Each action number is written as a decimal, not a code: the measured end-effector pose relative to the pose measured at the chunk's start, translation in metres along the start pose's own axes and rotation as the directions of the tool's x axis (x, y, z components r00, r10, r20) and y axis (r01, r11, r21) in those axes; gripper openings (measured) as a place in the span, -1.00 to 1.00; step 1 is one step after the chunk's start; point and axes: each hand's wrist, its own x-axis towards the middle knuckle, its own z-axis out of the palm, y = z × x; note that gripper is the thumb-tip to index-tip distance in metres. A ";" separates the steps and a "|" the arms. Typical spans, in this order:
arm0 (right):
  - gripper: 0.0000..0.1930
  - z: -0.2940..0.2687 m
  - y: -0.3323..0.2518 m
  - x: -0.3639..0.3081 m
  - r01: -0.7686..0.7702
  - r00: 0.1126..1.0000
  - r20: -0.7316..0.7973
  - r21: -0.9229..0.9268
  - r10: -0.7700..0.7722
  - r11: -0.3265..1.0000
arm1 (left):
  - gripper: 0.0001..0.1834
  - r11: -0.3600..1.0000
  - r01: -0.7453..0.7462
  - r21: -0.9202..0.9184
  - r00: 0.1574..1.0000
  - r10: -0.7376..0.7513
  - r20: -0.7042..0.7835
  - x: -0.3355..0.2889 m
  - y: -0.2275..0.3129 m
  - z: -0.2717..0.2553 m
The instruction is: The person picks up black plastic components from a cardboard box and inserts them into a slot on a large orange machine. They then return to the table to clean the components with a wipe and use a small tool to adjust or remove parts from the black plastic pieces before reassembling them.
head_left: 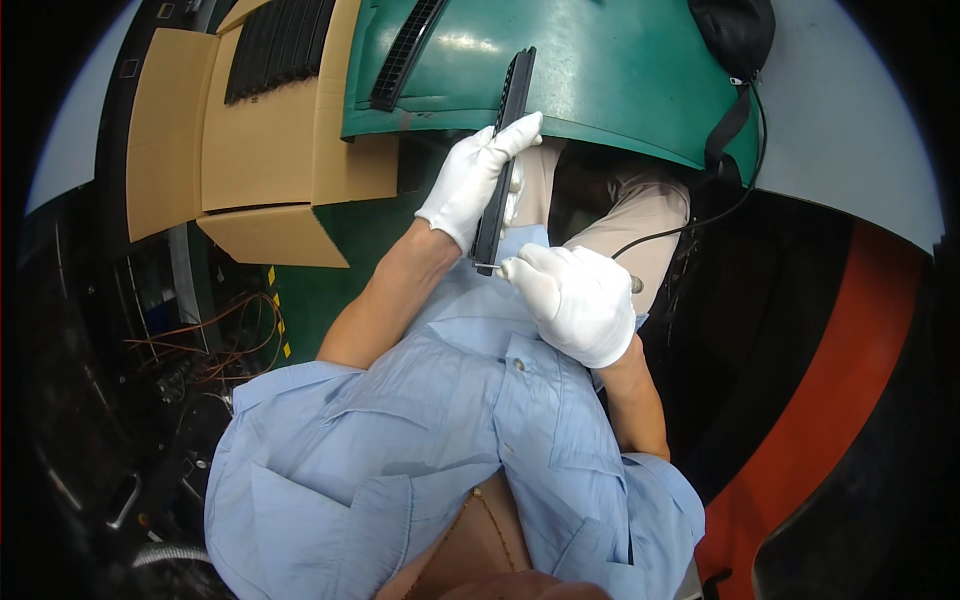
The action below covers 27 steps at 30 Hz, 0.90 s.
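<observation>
A long, narrow black bar (491,228), seemingly a slotted plastic strip, is tilted steeply over my lap. My left hand (462,185), in a white glove, is wrapped around its middle, with the thumb and fingers on either side. In its own white glove, my right hand (575,300) is closed beside the bar's near end. A thin metal tip (486,266) reaches from its fingers across that end. Most of this slim tool is hidden in the fist; a small rounded knob (637,285) shows at the hand's other side, perhaps its handle end.
Ahead is a green-covered table (600,75) bearing another black slotted strip (405,55). An open cardboard box (260,160) at the left holds several black strips (282,45). A black bag (735,35) and a dark cable (700,222) lie to the right.
</observation>
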 end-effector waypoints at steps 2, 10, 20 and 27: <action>-0.77 -0.007 -0.007 0.000 -0.021 0.998 0.061 0.026 0.020 0.999 | -0.55 1.000 -0.004 -0.010 1.000 0.004 -0.009 0.000 0.003 0.000; -0.72 -0.002 -0.007 0.006 -0.131 0.990 -0.036 0.084 0.134 0.988 | -0.38 0.997 -0.055 -0.058 0.998 0.058 0.039 -0.008 -0.002 -0.001; -0.82 0.003 0.005 0.013 -0.179 0.975 -0.141 -0.031 0.173 0.983 | -0.41 1.000 0.019 -0.014 1.000 -0.019 -0.005 -0.042 -0.016 -0.001; -0.81 -0.006 0.019 0.018 -0.191 0.959 -0.228 -0.090 0.166 0.977 | -0.39 0.996 0.058 0.065 0.993 -0.064 0.097 -0.070 -0.023 0.001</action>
